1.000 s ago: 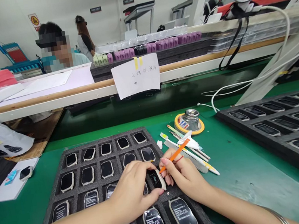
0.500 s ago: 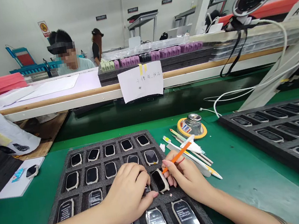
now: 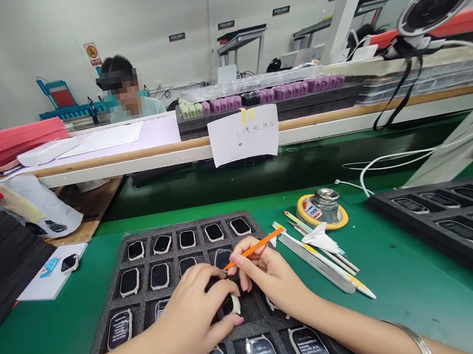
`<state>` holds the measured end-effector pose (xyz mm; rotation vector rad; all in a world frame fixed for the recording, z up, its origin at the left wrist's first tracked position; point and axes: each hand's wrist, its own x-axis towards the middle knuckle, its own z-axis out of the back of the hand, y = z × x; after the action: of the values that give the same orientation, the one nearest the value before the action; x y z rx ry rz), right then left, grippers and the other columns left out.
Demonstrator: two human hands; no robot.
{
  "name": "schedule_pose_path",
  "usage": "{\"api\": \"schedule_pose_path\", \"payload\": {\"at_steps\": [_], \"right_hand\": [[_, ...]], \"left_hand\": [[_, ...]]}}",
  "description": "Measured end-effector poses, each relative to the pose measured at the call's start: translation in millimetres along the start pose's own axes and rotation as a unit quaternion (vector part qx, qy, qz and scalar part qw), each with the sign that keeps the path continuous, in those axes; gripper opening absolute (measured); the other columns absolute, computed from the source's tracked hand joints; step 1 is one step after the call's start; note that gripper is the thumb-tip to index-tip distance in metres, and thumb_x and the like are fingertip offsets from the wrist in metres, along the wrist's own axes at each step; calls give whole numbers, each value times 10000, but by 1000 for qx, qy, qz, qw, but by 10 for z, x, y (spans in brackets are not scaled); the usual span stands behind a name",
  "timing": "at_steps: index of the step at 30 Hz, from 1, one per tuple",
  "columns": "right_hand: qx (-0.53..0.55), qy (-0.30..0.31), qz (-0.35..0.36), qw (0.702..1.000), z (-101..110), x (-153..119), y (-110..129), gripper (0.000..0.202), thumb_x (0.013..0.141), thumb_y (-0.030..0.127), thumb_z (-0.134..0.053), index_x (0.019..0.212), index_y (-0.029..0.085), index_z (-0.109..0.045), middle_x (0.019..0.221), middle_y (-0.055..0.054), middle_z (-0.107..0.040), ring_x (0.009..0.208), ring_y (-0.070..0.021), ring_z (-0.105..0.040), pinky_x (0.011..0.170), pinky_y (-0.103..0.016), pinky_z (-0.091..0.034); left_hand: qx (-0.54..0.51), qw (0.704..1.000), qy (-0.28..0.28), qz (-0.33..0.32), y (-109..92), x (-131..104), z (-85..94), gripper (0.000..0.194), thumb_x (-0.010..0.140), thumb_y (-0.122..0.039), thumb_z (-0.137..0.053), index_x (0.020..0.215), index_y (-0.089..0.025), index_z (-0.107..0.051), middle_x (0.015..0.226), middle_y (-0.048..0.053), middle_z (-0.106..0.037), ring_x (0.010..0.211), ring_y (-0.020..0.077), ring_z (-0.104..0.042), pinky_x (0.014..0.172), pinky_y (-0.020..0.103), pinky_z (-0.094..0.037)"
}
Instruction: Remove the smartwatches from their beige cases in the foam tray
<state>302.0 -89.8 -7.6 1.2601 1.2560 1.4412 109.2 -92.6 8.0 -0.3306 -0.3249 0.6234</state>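
Observation:
A black foam tray (image 3: 141, 325) holds rows of watch bodies with dark screens; those in the front rows show white text. My left hand (image 3: 204, 311) is over the middle of the tray, its thumb and fingers closed round a pale-framed watch (image 3: 230, 305). In my right hand (image 3: 264, 271) is a thin orange stick (image 3: 259, 246), pinched near its lower end. The stick's tip is close to my left fingertips, above the tray. My hands partly hide several compartments, and part of another watch shows under my right hand.
Right of the tray lie a white-and-yellow pen-like tool (image 3: 341, 271), thin tools, crumpled tissue (image 3: 319, 237) and a glass jar (image 3: 327, 204) by a yellow tape roll. A second watch tray (image 3: 424, 231) is far right. A person (image 3: 128, 92) sits beyond the shelf (image 3: 135, 162).
My right hand and the orange stick have moved left, from the watch beside my left hand to my left fingertips. The camera view has shifted left. The second person behind is out of view.

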Motion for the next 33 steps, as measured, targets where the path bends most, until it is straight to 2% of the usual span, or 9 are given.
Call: {"api": "schedule_pose_path", "payload": {"at_steps": [4,8,12,16,23,27,30,33], "right_hand": [[8,9,-18,1000,-3,-30,-48,391,882,602,-580,840,226,-483,717,9,-654,538,-117,-599,574,-270,-535],[-4,22,-27,999,5,-47,-62,402,884,618,-565,833,230,-473,667,20,-628,574,-136,-623,597,-280,-545],[-37,35,-31,998,18,-66,-72,380,906,596,-542,827,230,-475,641,22,-616,558,-137,-610,570,-268,-520],[-75,55,-23,995,25,-86,-54,307,937,503,-535,808,227,-494,672,7,-623,589,-148,-617,575,-273,-515],[-119,68,0,991,45,-101,-75,223,977,395,-462,824,233,-479,669,12,-573,595,-160,-593,566,-284,-499],[-140,70,19,987,42,-101,-79,210,974,377,-468,826,229,-491,713,3,-563,615,-160,-581,586,-289,-490],[-147,68,27,986,29,-100,-66,216,976,370,-456,820,225,-493,723,2,-554,618,-158,-587,594,-289,-485],[-148,63,28,987,19,-110,-57,223,968,375,-475,804,225,-489,703,7,-547,607,-156,-577,590,-287,-474]], "left_hand": [[-54,998,-26,1,66,-85,-56,208,912,-277,-616,1117,-248,-598,1202,65,-619,1181,231,-537,1033,418,-453],[-63,997,-47,-18,81,-81,-89,189,895,-262,-645,1083,-255,-623,1147,46,-653,1142,221,-570,1023,408,-459],[-86,995,-37,13,72,-68,-77,273,875,-276,-673,1125,-250,-567,1129,45,-656,1111,226,-575,982,409,-476],[-106,992,-27,56,68,-66,-71,407,841,-264,-710,1170,-254,-472,1151,44,-643,1102,236,-564,958,425,-480],[-98,994,-20,54,83,-72,-89,416,835,-239,-709,1166,-262,-458,1147,32,-628,1107,235,-550,965,426,-459],[-77,995,-26,49,47,-58,-28,424,835,-263,-714,1175,-227,-463,1149,55,-620,1091,239,-544,943,419,-463],[-12,999,-28,44,19,-56,49,248,873,-373,-664,987,-193,-538,994,59,-619,944,242,-551,836,428,-480],[71,997,-8,25,35,-103,107,255,924,-417,-570,810,-188,-564,885,51,-583,831,234,-526,751,431,-470]]}}
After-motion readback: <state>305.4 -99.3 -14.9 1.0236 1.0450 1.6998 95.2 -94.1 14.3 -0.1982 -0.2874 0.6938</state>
